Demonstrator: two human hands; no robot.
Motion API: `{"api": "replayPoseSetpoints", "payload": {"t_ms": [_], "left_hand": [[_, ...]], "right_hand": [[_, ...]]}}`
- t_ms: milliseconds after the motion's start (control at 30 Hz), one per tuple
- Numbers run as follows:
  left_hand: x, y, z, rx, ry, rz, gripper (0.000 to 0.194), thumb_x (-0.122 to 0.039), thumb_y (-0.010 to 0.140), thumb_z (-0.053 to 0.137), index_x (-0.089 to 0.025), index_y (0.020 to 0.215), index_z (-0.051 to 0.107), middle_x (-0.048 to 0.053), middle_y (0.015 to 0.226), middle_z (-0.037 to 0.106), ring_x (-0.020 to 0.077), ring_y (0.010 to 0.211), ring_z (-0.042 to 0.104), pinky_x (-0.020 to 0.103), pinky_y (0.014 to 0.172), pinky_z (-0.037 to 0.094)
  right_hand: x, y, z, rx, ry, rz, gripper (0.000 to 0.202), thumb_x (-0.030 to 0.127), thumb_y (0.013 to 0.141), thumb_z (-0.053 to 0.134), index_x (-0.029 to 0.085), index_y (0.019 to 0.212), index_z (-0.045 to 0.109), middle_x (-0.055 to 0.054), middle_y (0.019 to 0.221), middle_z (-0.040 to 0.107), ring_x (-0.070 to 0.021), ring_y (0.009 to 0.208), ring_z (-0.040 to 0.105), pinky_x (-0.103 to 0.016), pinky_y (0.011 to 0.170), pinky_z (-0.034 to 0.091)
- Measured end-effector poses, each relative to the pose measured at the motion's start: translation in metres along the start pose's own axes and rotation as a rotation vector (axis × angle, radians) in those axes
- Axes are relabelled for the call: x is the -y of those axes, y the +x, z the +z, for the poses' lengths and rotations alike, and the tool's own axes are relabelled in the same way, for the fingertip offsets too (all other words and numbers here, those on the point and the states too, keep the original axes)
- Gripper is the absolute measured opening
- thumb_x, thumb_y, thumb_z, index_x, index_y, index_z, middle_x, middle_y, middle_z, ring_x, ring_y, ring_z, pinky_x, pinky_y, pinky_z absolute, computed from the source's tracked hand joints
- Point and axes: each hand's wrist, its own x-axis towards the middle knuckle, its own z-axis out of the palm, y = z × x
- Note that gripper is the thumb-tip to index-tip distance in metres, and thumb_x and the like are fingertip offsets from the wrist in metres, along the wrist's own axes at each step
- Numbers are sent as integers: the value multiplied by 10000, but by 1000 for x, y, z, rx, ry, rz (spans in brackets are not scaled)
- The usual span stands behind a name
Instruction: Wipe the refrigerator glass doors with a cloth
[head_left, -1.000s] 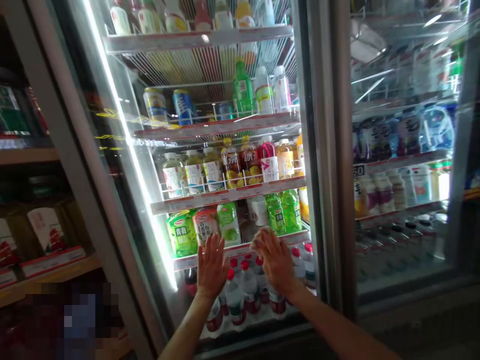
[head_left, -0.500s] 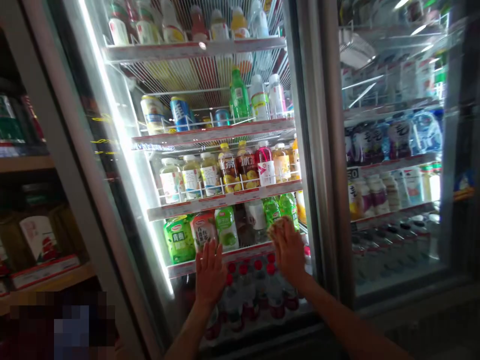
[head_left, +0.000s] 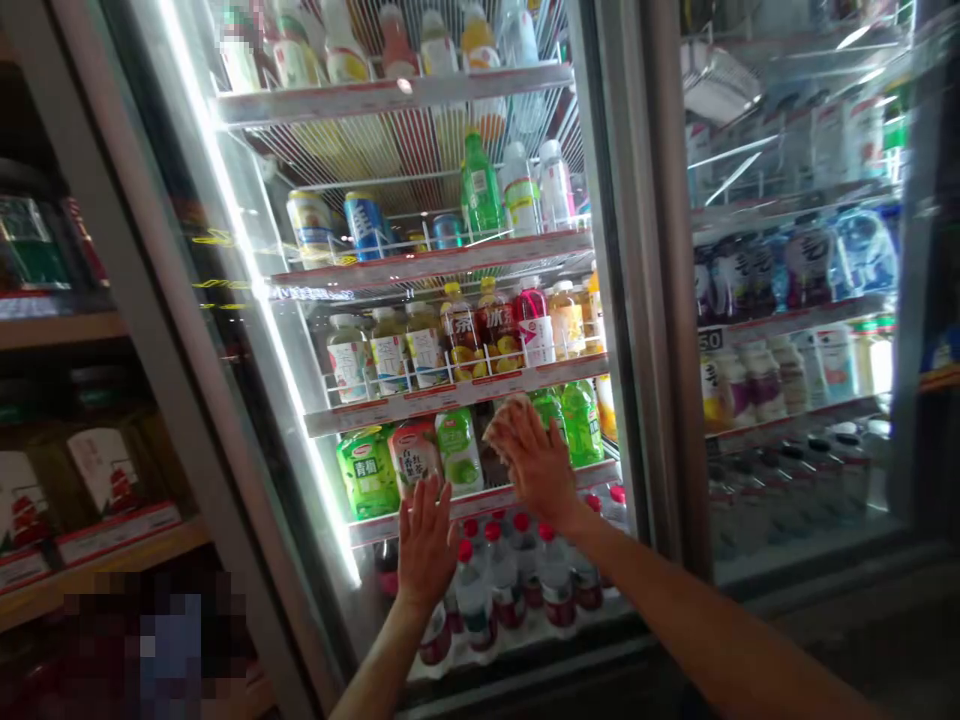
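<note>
A lit drinks cooler stands behind a glass door, framed in metal [head_left: 641, 250]. My left hand [head_left: 426, 545] lies flat against the glass, fingers spread, in front of the lower shelf near a red pouch [head_left: 414, 452] and a green bottle [head_left: 457, 450]. Higher and to the right, my right hand [head_left: 536, 455] presses a crumpled light brown cloth [head_left: 504, 415] to the glass. That cloth covers part of the shelf beside the green drinks [head_left: 581, 420].
Bottles with red caps [head_left: 480, 590] stand low in the cooler. A second glass-fronted cooler [head_left: 795, 430] is on the right. At the left is a wooden shelf [head_left: 112, 560] with jars. A pixelated patch covers the bottom left.
My right hand has moved left and slightly up across the glass with the cloth. My left hand stays at about the same spot; the view has shifted slightly.
</note>
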Motion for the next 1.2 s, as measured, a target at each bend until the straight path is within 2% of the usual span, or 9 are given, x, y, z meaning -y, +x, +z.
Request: {"api": "replayPoseSetpoints", "payload": {"t_ms": [100, 167, 400, 567, 633, 700, 900, 1100, 1200], "left_hand": [[9, -2, -7, 50, -25, 40, 606, -183, 855, 465, -164, 1426, 262, 131, 1458, 344, 220, 1406, 165, 418, 1151, 169], [21, -5, -14, 68, -26, 25, 584, -178, 858, 452, -169, 1416, 279, 134, 1464, 334, 216, 1406, 170, 414, 1146, 190], [43, -11, -21, 49, -13, -107, 607, -183, 866, 441, -188, 1431, 219, 148, 1489, 274, 240, 1407, 176, 460, 1118, 247], [39, -14, -20, 78, -27, -124, 628, -182, 865, 439, -206, 1440, 191, 135, 1509, 227, 255, 1411, 156, 472, 1103, 272], [41, -17, -22, 84, -24, -105, 627, -181, 864, 446, -213, 1439, 199, 129, 1511, 226, 253, 1411, 158, 468, 1108, 262], [45, -21, -25, 89, -13, -101, 630, -187, 865, 454, -224, 1440, 198, 126, 1512, 224, 255, 1408, 167, 470, 1109, 256], [59, -25, -30, 69, 24, -236, 651, -197, 869, 451, -230, 1450, 160, 147, 1515, 200, 280, 1400, 189, 510, 1087, 270], [61, -25, -30, 73, 13, -240, 636, -202, 868, 451, -219, 1445, 184, 144, 1520, 187, 281, 1399, 191, 499, 1088, 279], [61, -26, -30, 77, 19, -234, 630, -188, 866, 450, -229, 1442, 197, 138, 1514, 210, 271, 1396, 203, 490, 1093, 278]], "right_hand": [[16, -35, 7, 87, 10, -288, 550, 219, 843, 446, 243, 1387, 369, 11, 1515, 260, -220, 1429, 84, -457, 1157, 30], [19, -44, 9, 107, 26, -363, 533, 232, 856, 437, 252, 1385, 370, 20, 1509, 275, -204, 1426, 101, -451, 1162, 19], [15, 33, 3, 6, 53, -6, 582, 221, 840, 444, 192, 1409, 327, -69, 1523, 231, -249, 1426, 102, -513, 1145, 25], [35, -24, 10, 132, 47, -360, 559, 235, 851, 447, 237, 1400, 343, 8, 1532, 203, -218, 1431, 61, -466, 1155, -75], [39, -43, 13, 155, 50, -409, 527, 236, 860, 434, 245, 1383, 371, 24, 1530, 210, -198, 1433, 51, -449, 1157, -87], [41, -36, 15, 144, 70, -353, 524, 246, 861, 434, 252, 1381, 374, 19, 1526, 223, -195, 1434, 41, -459, 1153, -91], [50, 30, 15, 75, 117, -84, 580, 248, 838, 458, 204, 1404, 337, -61, 1530, 208, -238, 1434, 41, -503, 1144, -28], [59, -32, 20, 192, 113, -422, 579, 214, 842, 445, 241, 1407, 323, 2, 1531, 213, -200, 1434, 45, -466, 1160, -20], [48, -16, 18, 130, 97, -389, 558, 226, 850, 443, 241, 1398, 338, -3, 1518, 254, -195, 1435, 22, -468, 1149, -78]]}}
